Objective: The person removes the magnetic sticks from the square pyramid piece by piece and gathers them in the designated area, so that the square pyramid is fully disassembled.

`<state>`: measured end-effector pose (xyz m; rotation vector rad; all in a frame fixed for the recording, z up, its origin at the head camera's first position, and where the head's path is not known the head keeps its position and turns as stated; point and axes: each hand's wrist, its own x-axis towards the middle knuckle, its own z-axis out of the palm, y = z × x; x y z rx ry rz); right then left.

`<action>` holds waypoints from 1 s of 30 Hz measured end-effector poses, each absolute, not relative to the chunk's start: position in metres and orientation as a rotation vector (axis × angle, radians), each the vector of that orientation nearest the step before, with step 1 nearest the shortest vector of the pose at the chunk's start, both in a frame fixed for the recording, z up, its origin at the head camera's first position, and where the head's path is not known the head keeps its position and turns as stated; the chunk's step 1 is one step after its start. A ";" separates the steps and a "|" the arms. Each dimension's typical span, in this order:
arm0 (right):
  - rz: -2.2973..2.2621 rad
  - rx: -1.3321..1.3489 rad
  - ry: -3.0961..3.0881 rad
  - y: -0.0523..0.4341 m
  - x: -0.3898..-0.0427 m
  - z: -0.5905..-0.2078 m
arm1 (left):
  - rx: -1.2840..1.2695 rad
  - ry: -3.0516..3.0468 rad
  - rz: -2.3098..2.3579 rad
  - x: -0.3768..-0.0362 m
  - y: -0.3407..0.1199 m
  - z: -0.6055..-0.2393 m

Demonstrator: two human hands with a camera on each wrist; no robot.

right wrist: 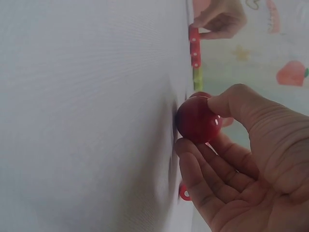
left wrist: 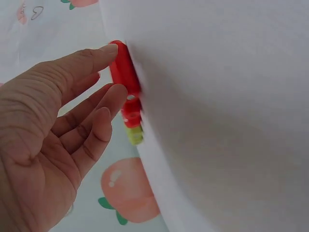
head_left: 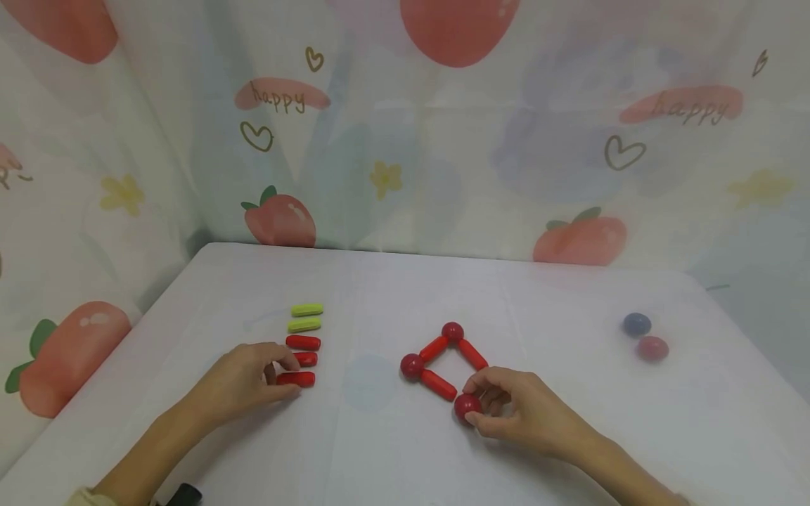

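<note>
My left hand [head_left: 247, 376] pinches the nearest red rod [head_left: 301, 379] between thumb and index finger; in the left wrist view the red rod [left wrist: 123, 70] shows between the fingertips. My right hand [head_left: 522, 407] holds a red ball [head_left: 465, 405] in its fingers, with the thumb across its near side. Beside that ball lies a frame of red rods and two other balls: a left ball [head_left: 412, 367], a far ball [head_left: 452, 332], a near rod [head_left: 439, 385], an upper-left rod [head_left: 434, 348] and a right rod [head_left: 472, 353], partly behind my fingers.
Behind the left hand's rod lie two more red rods [head_left: 303, 343] and two yellow-green rods [head_left: 306, 309] in a column. A blue ball [head_left: 636, 324] and a pinkish-red ball [head_left: 652, 349] sit at the right. Printed cloth [head_left: 443, 176] hangs behind the white table [head_left: 550, 302].
</note>
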<state>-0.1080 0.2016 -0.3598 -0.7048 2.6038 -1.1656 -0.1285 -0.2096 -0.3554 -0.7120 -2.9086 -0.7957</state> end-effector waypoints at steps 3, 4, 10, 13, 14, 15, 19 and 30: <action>-1.167 -0.706 2.594 0.202 -0.108 -0.359 | -0.772 -2.856 -0.753 -0.127 -0.201 -0.349; -1.167 -0.704 2.589 0.202 -0.108 -0.359 | -0.803 -2.834 -0.749 -0.127 -0.197 -0.347; -1.167 -0.681 2.579 0.202 -0.107 -0.359 | -0.986 -2.794 -0.808 -0.129 -0.157 -0.343; -1.171 -0.680 2.579 0.202 -0.106 -0.359 | -1.074 -2.827 -0.849 -0.131 -0.128 -0.341; -1.173 -0.679 2.577 0.202 -0.106 -0.359 | -1.115 -2.835 -0.855 -0.132 -0.118 -0.340; -1.175 -0.681 2.577 0.201 -0.106 -0.360 | -1.156 -2.840 -0.861 -0.133 -0.109 -0.340; -1.185 -0.691 2.569 0.200 -0.107 -0.360 | -1.288 -2.830 -0.862 -0.138 -0.078 -0.342; -1.216 -0.736 2.587 0.203 -0.106 -0.361 | -1.437 -2.823 -0.533 -0.153 -0.037 -0.354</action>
